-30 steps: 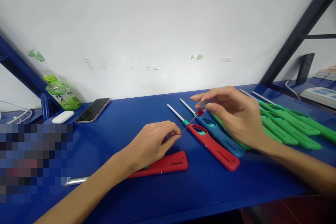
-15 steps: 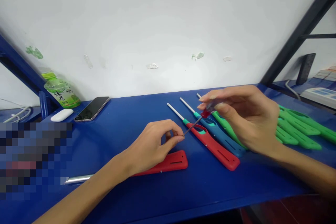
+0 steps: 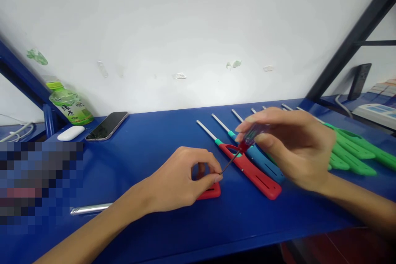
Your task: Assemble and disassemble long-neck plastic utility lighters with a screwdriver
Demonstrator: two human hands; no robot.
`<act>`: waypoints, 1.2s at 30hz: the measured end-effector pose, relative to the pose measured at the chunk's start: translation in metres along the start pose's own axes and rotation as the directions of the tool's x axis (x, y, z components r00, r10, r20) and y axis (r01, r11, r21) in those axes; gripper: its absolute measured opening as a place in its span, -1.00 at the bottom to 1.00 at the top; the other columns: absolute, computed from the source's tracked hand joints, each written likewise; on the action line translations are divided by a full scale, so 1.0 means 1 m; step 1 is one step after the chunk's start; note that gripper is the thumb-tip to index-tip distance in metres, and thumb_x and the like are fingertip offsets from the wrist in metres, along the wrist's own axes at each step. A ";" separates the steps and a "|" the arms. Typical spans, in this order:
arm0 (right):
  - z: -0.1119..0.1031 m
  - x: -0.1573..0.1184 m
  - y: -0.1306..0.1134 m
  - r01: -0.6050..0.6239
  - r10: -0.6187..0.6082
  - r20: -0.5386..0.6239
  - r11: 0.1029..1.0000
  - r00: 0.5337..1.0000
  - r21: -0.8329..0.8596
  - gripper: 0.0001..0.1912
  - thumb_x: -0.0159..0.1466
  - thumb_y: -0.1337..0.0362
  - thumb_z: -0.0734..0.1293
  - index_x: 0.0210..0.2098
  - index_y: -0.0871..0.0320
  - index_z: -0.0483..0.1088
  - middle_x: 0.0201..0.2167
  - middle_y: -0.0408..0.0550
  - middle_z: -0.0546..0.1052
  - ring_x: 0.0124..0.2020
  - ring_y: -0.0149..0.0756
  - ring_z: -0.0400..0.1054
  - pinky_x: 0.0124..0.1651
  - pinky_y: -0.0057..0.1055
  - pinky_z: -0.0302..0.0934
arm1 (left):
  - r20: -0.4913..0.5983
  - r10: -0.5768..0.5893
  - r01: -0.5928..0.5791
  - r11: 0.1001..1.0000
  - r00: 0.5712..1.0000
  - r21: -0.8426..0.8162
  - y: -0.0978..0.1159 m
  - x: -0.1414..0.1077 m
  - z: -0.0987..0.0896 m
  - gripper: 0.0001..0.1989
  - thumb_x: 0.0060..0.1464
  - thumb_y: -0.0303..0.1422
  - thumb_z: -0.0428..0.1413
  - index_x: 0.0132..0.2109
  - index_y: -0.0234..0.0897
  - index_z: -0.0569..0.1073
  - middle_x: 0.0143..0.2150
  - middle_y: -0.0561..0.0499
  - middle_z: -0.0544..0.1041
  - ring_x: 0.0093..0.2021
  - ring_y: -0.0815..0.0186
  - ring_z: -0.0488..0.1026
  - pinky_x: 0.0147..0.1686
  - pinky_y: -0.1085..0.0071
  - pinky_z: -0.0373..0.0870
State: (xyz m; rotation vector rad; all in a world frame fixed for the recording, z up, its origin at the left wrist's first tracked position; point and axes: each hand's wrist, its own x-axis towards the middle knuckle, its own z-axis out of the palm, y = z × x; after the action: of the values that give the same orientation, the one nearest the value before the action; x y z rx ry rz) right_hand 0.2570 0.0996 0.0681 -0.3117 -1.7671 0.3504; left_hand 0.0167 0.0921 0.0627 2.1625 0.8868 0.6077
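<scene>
My right hand holds a small screwdriver by its clear and red handle, the shaft slanting down to the left. At its tip, the thumb and forefinger of my left hand are pinched together; whatever is between them is too small to make out. Beneath that hand lies a red gas lighter, mostly hidden, its metal tube showing on the left. Just right of the tip, a second red lighter and a blue lighter lie side by side.
Several green lighters lie at the right, partly behind my right hand. A phone, a white case and a green-capped bottle are at the back left. The white wall rises behind the blue table.
Both hands have moved slightly down and to the right, bringing the screwdriver tip and the pinched fingers lower, over the end of the near red lighter.
</scene>
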 end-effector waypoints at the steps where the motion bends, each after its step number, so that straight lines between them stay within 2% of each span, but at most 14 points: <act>1: 0.000 -0.001 0.000 -0.002 0.002 0.019 1.000 1.000 -0.001 -0.55 0.42 0.44 0.46 0.20 -0.13 0.59 -0.05 -0.14 0.73 -0.21 -0.23 0.62 -0.25 -0.24 0.54 | 0.012 0.008 -0.008 1.000 1.000 0.005 -0.001 0.000 -0.001 -0.89 0.29 -0.42 0.25 -0.27 -0.23 0.61 -0.30 0.16 0.57 -0.44 0.52 0.33 -0.44 0.56 0.28; 4: 0.000 -0.004 0.001 -0.019 0.019 0.072 1.000 0.997 -0.008 -0.51 0.40 0.48 0.45 0.22 -0.13 0.58 -0.01 -0.16 0.73 -0.18 -0.24 0.62 -0.18 -0.24 0.54 | 0.037 0.022 -0.023 1.000 0.999 0.018 -0.006 0.002 -0.003 -0.91 0.25 -0.44 0.29 -0.26 -0.21 0.65 -0.24 0.14 0.57 -0.41 0.51 0.34 -0.41 0.54 0.28; 8: 0.001 -0.006 0.003 -0.031 0.033 0.138 0.999 0.990 -0.016 -0.51 0.39 0.51 0.45 0.21 -0.09 0.58 -0.07 -0.16 0.73 -0.15 -0.25 0.62 -0.11 -0.25 0.52 | 0.065 0.022 -0.024 0.999 0.998 0.027 -0.013 0.004 -0.004 -0.90 0.24 -0.46 0.29 -0.25 -0.20 0.69 -0.23 0.11 0.56 -0.39 0.50 0.38 -0.38 0.51 0.30; 14: 0.003 -0.008 0.004 -0.013 0.017 0.173 1.000 0.985 -0.026 -0.50 0.40 0.53 0.44 0.23 -0.05 0.57 -0.08 -0.14 0.73 -0.13 -0.28 0.62 -0.09 -0.29 0.51 | 0.110 0.026 -0.030 0.999 0.994 0.034 -0.019 0.004 -0.003 -0.88 0.26 -0.45 0.29 -0.22 -0.17 0.72 -0.21 0.09 0.57 -0.34 0.46 0.43 -0.34 0.49 0.33; 18: 0.003 -0.007 0.003 0.006 0.001 0.203 0.999 0.979 -0.036 -0.54 0.40 0.51 0.45 0.21 -0.01 0.58 -0.09 -0.13 0.73 -0.16 -0.30 0.60 -0.15 -0.34 0.50 | 0.115 0.031 -0.037 0.998 0.993 0.049 -0.019 0.004 -0.002 -0.89 0.26 -0.44 0.28 -0.21 -0.17 0.71 -0.20 0.09 0.57 -0.33 0.46 0.43 -0.33 0.49 0.33; 21: 0.003 -0.004 -0.001 -0.015 0.030 0.255 0.998 0.966 -0.061 -0.60 0.45 0.47 0.40 0.21 0.01 0.58 -0.11 -0.11 0.73 -0.15 -0.31 0.59 -0.14 -0.38 0.50 | 0.113 0.048 -0.054 0.997 0.992 0.055 -0.017 0.003 -0.003 -0.89 0.28 -0.42 0.25 -0.23 -0.20 0.69 -0.22 0.07 0.57 -0.33 0.44 0.43 -0.30 0.47 0.35; 26: 0.006 -0.004 -0.005 -0.137 0.150 0.311 0.989 0.939 -0.062 -0.59 0.48 0.50 0.33 0.19 -0.03 0.57 0.03 -0.16 0.73 -0.02 -0.36 0.62 0.03 -0.45 0.49 | 0.098 0.099 -0.104 0.994 0.990 0.042 -0.011 0.001 -0.006 -0.80 0.36 -0.37 0.13 -0.15 -0.24 0.66 -0.18 0.03 0.64 -0.25 0.36 0.49 -0.19 0.41 0.38; 28: 0.008 -0.005 -0.004 -0.163 0.161 0.301 0.986 0.940 -0.018 -0.59 0.47 0.49 0.34 0.18 -0.06 0.56 0.00 -0.17 0.72 -0.07 -0.36 0.61 -0.03 -0.42 0.50 | 0.088 0.108 -0.111 0.993 0.990 0.032 -0.010 0.001 -0.005 -0.78 0.38 -0.34 0.10 -0.14 -0.26 0.65 -0.21 0.03 0.63 -0.30 0.38 0.47 -0.27 0.43 0.36; 31: 0.011 -0.006 -0.004 -0.125 0.113 0.279 0.992 0.954 0.026 -0.65 0.45 0.41 0.42 0.15 -0.07 0.58 -0.14 -0.14 0.69 -0.19 -0.32 0.55 -0.14 -0.36 0.47 | 0.056 0.115 -0.117 0.993 0.992 0.024 -0.008 0.001 -0.002 -0.81 0.35 -0.33 0.15 -0.21 -0.27 0.62 -0.30 0.07 0.58 -0.44 0.44 0.37 -0.43 0.46 0.26; 34: 0.013 -0.006 -0.004 -0.107 0.104 0.303 0.994 0.947 -0.006 -0.67 0.45 0.34 0.44 0.17 -0.07 0.58 -0.20 -0.11 0.65 -0.21 -0.29 0.52 -0.17 -0.35 0.44 | 0.030 0.130 -0.130 0.991 0.991 0.020 -0.009 0.001 0.001 -0.82 0.32 -0.35 0.19 -0.30 -0.27 0.57 -0.34 0.10 0.54 -0.46 0.46 0.33 -0.43 0.48 0.26; 36: 0.014 -0.006 -0.005 -0.124 0.127 0.329 0.992 0.936 -0.029 -0.63 0.49 0.34 0.39 0.24 -0.07 0.54 -0.17 -0.09 0.65 -0.17 -0.27 0.52 -0.14 -0.33 0.45 | 0.023 0.136 -0.137 0.990 0.990 0.022 -0.010 0.001 0.002 -0.82 0.32 -0.34 0.19 -0.29 -0.26 0.58 -0.37 0.11 0.51 -0.45 0.45 0.32 -0.42 0.47 0.26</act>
State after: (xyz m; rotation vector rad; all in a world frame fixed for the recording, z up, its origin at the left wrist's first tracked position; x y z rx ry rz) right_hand 0.2443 0.0917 0.0621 -0.3897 -2.0834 0.5115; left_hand 0.0145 0.0972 0.0539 2.2599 0.7420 0.6430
